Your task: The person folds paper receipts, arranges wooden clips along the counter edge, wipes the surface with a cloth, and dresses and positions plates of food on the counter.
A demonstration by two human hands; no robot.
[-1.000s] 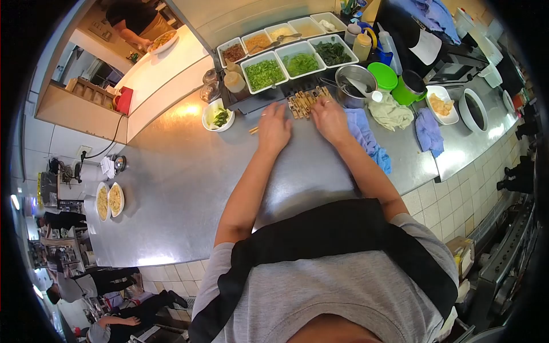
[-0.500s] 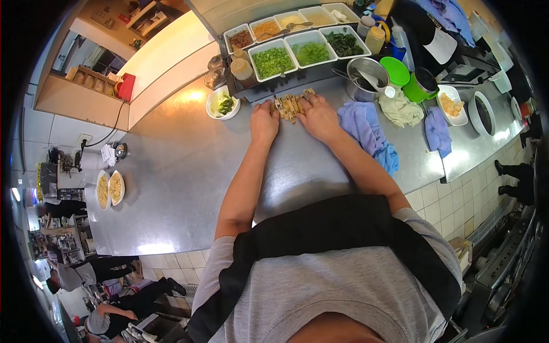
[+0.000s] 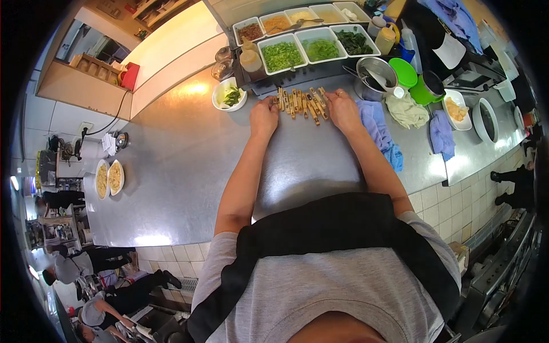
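A row of small wooden clothespins (image 3: 300, 103) with dark marks on them lies on the steel counter. The pins on the left stand close and nearly parallel; several on the right are spread and slanted. At the row's left end rests my left hand (image 3: 263, 118), its fingers stretched forward and touching the outermost pin. My right hand (image 3: 345, 112), with a ring on one finger, lies at the right end, open, its fingers beside the slanted pins. Neither hand lifts anything. The undersides of both hands are hidden.
Behind the pins stand white trays of chopped greens (image 3: 282, 55) and other toppings. A white bowl (image 3: 230, 95) sits left; blue cloths (image 3: 374, 131) and a metal pot (image 3: 374, 77) lie right. Two dishes (image 3: 115, 177) stand far left. Other people (image 3: 103, 308) are at lower left.
My right hand has moved right, away from my left hand, uncovering more pins. The bunched pins now lie spread in a wider row. My left hand stays at the left end.
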